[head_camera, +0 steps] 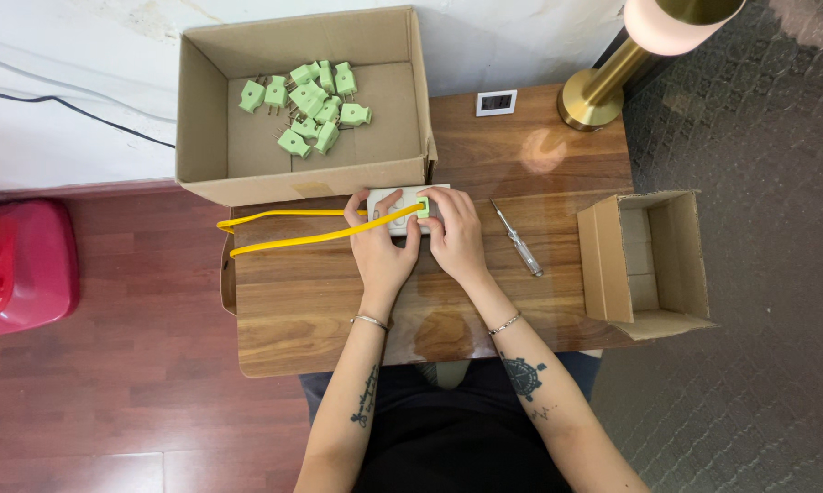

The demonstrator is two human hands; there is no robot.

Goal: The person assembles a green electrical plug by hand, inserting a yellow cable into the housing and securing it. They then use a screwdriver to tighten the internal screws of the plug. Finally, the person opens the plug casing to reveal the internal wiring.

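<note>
Head view: I see my left hand (pixel 381 248) and right hand (pixel 454 236) both gripping a white power strip (pixel 402 208) with a yellow cord (pixel 293 239) at the counter's (pixel 320 319) back edge.

Cardboard boxes (pixel 304 110): 2. Green plugs (pixel 311 105) in the larger box: about 12. Screwdriver (pixel 518 239): 1. Yellow cord (pixel 293 228): 1. White power strip (pixel 402 208): 1. Brass lamp (pixel 603 91): 1.

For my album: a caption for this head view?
Both hands hold a white power strip with yellow cord beside boxed green plugs.
</note>
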